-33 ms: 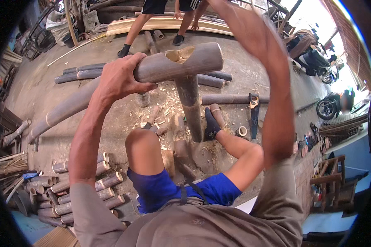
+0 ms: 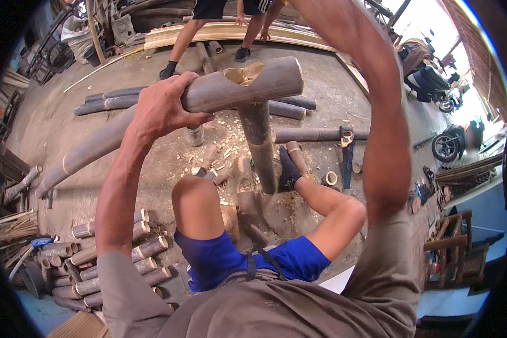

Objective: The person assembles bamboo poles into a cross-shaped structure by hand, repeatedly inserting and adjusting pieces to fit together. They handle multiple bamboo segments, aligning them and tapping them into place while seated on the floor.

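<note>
A long, thick dark bamboo pole slants up from the left, with an oval hole cut in its upper side near the far end. A pale flap of cut bamboo stands in that hole. My left hand is wrapped round the pole left of the hole. Beneath the pole's end is an upright bamboo post; whether the two are joined is hidden. My right forearm is raised on the right and runs past the top edge, so my right hand and anything in it are out of view.
A handsaw leans across a bamboo length right of the post. Pale chips litter the floor. Cut bamboo pieces are stacked at lower left. Another person's legs stand beyond, near long slats. Motorbikes are parked at right.
My right forearm has shifted slightly to the right, uncovering a strip of wood on the floor behind it. The left hand and the pole stay almost in place.
</note>
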`<action>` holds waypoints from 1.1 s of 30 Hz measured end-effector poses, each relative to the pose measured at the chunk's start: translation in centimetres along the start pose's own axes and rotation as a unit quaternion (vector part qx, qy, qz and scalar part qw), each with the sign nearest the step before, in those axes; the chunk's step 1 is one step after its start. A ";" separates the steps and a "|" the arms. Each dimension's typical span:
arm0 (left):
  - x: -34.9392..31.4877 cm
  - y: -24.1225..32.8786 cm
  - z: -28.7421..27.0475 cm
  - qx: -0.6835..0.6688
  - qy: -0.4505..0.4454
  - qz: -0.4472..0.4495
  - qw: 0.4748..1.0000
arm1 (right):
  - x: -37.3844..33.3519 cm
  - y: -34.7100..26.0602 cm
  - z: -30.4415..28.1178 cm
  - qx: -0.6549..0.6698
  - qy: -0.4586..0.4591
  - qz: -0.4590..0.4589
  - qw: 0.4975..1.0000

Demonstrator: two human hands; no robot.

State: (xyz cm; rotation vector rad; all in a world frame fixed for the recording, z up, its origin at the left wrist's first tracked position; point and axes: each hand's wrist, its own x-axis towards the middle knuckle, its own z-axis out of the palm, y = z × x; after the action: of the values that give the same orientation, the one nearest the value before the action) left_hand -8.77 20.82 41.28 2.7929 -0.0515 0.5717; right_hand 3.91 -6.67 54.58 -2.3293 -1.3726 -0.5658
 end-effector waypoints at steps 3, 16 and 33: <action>1.2 2.1 2.0 -0.038 0.029 0.051 0.998 | 0.5 1.5 2.2 -0.064 -0.099 0.113 0.987; 0.3 1.5 1.7 -0.016 0.030 0.059 0.998 | 3.7 1.3 5.7 -0.134 -0.288 0.152 0.936; -1.2 2.5 7.0 -0.040 -0.099 0.060 0.992 | -9.6 5.9 10.8 0.158 -0.138 0.282 0.936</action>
State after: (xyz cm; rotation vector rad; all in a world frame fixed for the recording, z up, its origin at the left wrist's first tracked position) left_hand -7.46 16.38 35.38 2.7721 -0.2783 0.3083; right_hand 6.44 -10.86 39.74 -2.4212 -0.7462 0.1503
